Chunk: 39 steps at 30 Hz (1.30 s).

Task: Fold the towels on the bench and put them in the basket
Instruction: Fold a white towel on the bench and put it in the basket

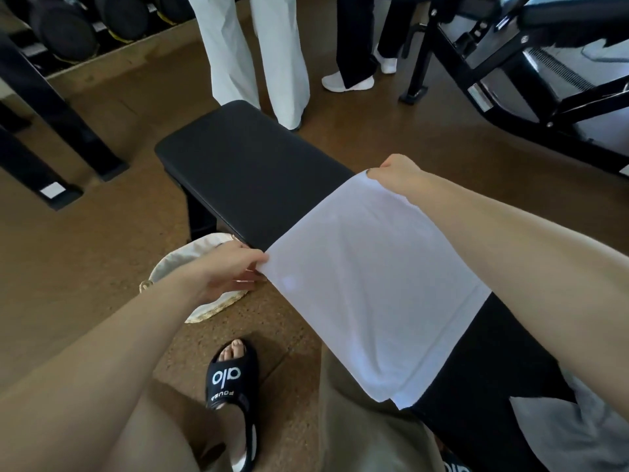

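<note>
A white towel (367, 284) is stretched flat over the black padded bench (252, 168), doubled over, with its near edge hanging toward me. My left hand (228, 267) pinches the towel's far left corner, just off the bench's left edge. My right hand (398, 172) pinches the far right corner above the bench's right side. A woven basket with a white cloth lining (180, 267) stands on the floor left of the bench, partly hidden behind my left wrist. Its inside is mostly hidden.
A grey cloth (575, 427) lies at the bench's near right end. Two people's legs (258, 59) stand beyond the bench's far end. A dumbbell rack (68, 35) is at far left, a black machine frame (510, 63) at far right. My sandalled foot (235, 379) rests on the brown floor.
</note>
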{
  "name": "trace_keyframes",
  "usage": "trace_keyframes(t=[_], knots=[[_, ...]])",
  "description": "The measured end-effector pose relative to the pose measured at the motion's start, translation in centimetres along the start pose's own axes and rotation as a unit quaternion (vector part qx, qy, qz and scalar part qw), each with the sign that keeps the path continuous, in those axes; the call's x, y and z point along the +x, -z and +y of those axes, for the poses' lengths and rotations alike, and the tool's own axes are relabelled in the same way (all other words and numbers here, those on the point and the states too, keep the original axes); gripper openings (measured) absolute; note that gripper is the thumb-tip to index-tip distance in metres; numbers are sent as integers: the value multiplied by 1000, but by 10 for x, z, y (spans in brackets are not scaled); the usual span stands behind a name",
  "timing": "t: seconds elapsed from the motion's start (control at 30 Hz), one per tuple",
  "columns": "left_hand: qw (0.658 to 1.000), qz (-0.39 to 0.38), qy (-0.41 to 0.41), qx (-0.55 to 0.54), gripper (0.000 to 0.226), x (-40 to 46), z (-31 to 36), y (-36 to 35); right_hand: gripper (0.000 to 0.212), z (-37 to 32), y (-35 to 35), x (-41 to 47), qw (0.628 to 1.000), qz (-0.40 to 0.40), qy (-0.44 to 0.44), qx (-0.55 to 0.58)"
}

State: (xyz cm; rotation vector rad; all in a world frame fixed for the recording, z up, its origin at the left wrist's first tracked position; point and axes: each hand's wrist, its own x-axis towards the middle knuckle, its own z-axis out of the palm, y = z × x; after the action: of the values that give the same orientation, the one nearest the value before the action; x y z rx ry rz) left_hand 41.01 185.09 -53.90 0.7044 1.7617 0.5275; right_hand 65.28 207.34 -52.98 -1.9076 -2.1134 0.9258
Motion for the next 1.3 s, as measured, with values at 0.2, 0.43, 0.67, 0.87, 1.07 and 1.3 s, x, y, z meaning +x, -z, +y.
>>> trace_keyframes(t=[0.2, 0.43, 0.67, 0.87, 1.07, 1.3], knots=[[999, 4, -44, 18, 17, 0, 4, 9, 15, -22, -8, 12, 990, -22, 20, -137], [981, 165, -101, 7, 15, 17, 6, 40, 26, -32, -21, 62, 985, 57, -8, 163], [992, 124, 4, -36, 39, 22, 5, 33, 20, -28, -21, 51, 997, 43, 66, 18], [982, 154, 27, -109, 76, -4, -8, -14, 17, 40, 9, -3, 998, 32, 49, 6], [991, 30, 7, -129, 18, -35, -34, -65, 11, 81, 16, -37, 998, 10, 30, -62], [982, 5, -5, -187, 18, -61, -42, -101, 12, 95, 27, -54, 999, 0, 12, -37]])
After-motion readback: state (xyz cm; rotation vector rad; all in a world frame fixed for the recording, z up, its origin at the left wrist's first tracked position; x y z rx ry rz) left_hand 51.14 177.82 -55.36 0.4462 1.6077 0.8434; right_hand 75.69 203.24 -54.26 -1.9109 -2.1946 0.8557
